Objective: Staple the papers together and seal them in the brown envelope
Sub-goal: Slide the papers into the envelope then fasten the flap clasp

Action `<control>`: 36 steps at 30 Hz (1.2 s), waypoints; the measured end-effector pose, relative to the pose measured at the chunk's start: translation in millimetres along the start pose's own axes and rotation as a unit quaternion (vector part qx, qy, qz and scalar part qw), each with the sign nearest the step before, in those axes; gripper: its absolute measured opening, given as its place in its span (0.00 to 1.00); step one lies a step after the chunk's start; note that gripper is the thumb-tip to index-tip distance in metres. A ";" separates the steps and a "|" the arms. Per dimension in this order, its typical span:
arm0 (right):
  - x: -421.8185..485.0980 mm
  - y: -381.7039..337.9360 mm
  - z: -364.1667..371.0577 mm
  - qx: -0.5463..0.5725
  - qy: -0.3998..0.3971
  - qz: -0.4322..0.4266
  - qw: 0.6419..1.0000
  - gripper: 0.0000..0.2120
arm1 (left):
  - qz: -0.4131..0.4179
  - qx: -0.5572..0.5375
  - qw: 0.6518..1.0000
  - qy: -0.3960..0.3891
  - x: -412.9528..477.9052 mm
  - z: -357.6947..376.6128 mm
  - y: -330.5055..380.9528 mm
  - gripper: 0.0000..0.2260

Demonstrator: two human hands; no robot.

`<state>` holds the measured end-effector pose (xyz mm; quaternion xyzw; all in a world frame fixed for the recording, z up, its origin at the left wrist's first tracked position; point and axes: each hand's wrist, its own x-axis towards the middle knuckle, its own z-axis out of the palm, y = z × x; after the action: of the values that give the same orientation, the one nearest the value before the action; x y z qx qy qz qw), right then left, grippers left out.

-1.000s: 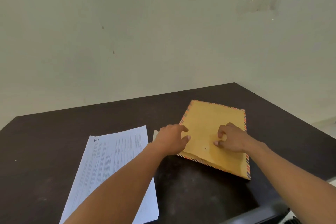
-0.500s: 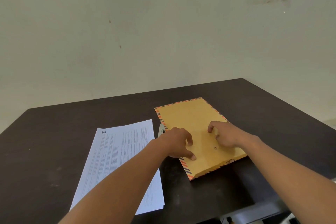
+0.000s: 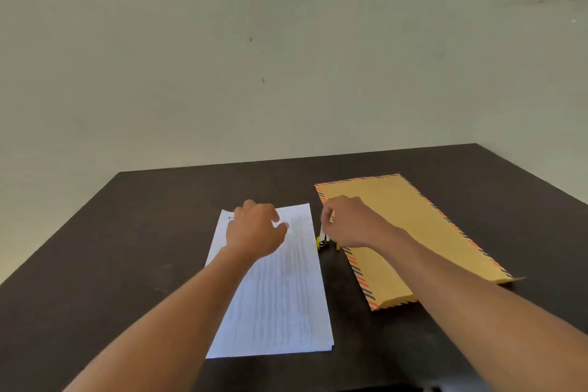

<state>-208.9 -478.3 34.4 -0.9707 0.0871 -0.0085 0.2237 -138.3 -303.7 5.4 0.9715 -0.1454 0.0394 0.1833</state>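
Note:
A stack of white printed papers (image 3: 280,296) lies flat on the dark table (image 3: 127,248), left of centre. My left hand (image 3: 254,229) hovers over the top of the stack with loosely bent fingers and holds nothing. The brown envelope (image 3: 413,232) with its striped red and blue border lies to the right, angled away. Between papers and envelope sits a small yellow and white stapler (image 3: 324,240), mostly hidden. My right hand (image 3: 350,223) curls its fingers round the stapler's upper part.
A plain pale wall stands behind the table. The table's far edge and right corner are in view. A dark object shows at the bottom right edge (image 3: 436,387) of the frame.
Both hands have left the envelope, which now lies further right and turned. My left hand moved over the papers. My right hand moved to the stapler and closed on it.

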 end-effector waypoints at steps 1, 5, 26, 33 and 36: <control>-0.2 -16.1 11.7 -0.022 -0.027 0.006 0.999 0.04 | -0.038 0.016 0.999 -0.015 -3.3 -4.9 -20.0 0.15; -3.7 -50.8 52.7 -0.126 -0.085 0.026 0.988 0.11 | -0.121 -0.001 0.991 -0.062 -18.0 -16.2 -80.5 0.11; 23.0 -44.7 65.7 0.014 0.020 0.022 0.999 0.10 | -0.130 -0.406 0.903 0.052 -29.3 -36.3 -93.5 0.09; -2.2 -56.4 -14.9 0.375 0.036 0.101 0.921 0.13 | -0.119 -0.579 0.779 0.207 -1.4 -76.0 -57.3 0.10; -22.7 -50.5 -30.4 0.534 -0.031 0.118 0.837 0.15 | -0.129 -0.626 0.744 0.195 11.6 -73.3 -25.7 0.10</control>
<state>-224.6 -442.8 84.3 -0.6830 0.1755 0.0029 0.7091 -121.3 -257.0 66.3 0.6192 0.0281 0.1040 0.7778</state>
